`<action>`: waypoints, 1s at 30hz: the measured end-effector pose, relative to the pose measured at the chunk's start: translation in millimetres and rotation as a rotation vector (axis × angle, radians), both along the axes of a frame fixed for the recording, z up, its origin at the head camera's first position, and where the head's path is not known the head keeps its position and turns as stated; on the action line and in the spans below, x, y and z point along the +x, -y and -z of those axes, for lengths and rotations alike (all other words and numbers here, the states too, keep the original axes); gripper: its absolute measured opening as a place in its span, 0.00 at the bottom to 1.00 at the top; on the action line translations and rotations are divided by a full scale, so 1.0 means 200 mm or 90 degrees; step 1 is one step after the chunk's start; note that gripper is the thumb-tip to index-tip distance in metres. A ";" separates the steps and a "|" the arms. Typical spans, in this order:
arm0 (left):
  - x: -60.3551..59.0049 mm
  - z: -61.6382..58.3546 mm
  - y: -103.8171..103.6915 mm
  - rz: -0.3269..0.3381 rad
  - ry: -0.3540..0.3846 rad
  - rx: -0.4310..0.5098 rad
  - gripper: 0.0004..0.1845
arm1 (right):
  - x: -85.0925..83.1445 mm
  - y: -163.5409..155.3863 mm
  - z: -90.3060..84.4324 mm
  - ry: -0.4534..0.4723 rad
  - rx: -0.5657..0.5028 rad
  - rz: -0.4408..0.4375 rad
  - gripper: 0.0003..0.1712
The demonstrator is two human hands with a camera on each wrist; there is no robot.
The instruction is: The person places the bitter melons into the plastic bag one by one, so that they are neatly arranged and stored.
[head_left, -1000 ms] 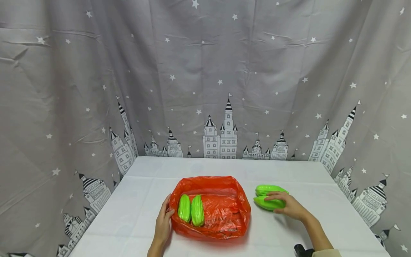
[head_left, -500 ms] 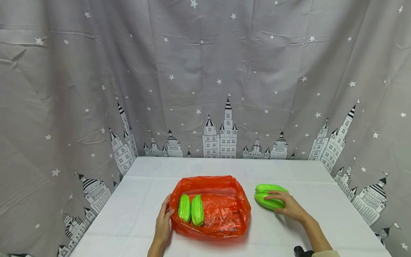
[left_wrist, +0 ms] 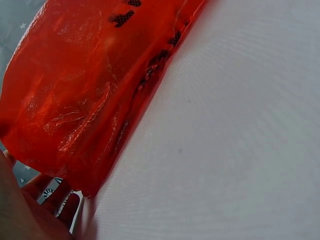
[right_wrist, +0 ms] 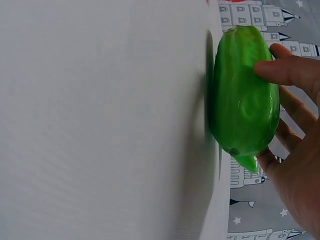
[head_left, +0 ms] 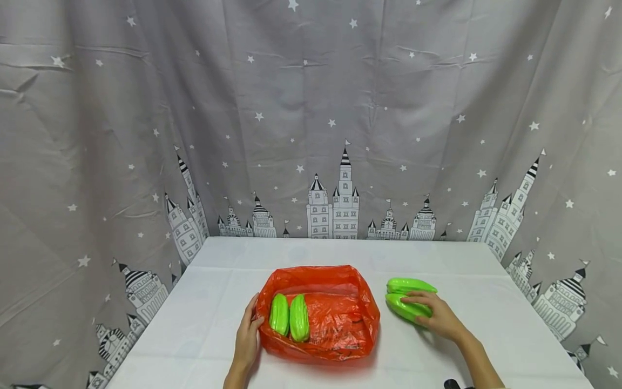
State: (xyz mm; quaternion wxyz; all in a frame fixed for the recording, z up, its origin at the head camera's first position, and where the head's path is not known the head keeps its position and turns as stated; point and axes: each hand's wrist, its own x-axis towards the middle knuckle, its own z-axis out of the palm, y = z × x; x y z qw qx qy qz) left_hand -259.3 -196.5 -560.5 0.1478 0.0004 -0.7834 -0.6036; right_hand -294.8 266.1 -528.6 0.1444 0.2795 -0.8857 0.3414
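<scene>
Green plastic shows between the curled fingers of the right hand, which wrap the near vegetable; since a second ago the wrist has edged slightly nearer and the toy sits a touch higher in the grasp, so I judge a lift is just starting. The far vegetable lies just behind it on the white table. The left hand still clasps the rim of the red bag, fingers bent round the plastic, unmoved. Two green vegetables lie inside the bag at its left end.
</scene>
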 end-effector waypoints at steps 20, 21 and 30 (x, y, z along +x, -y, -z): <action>0.00 0.01 0.00 0.007 0.001 -0.002 0.28 | 0.10 0.10 -0.06 0.092 -0.179 0.010 0.26; 0.00 0.01 0.00 0.006 0.002 -0.001 0.28 | 0.10 0.11 -0.07 0.096 -0.195 0.010 0.26; 0.00 0.00 0.00 0.004 0.000 -0.001 0.28 | 0.13 0.20 -0.14 0.110 -0.294 -0.013 0.27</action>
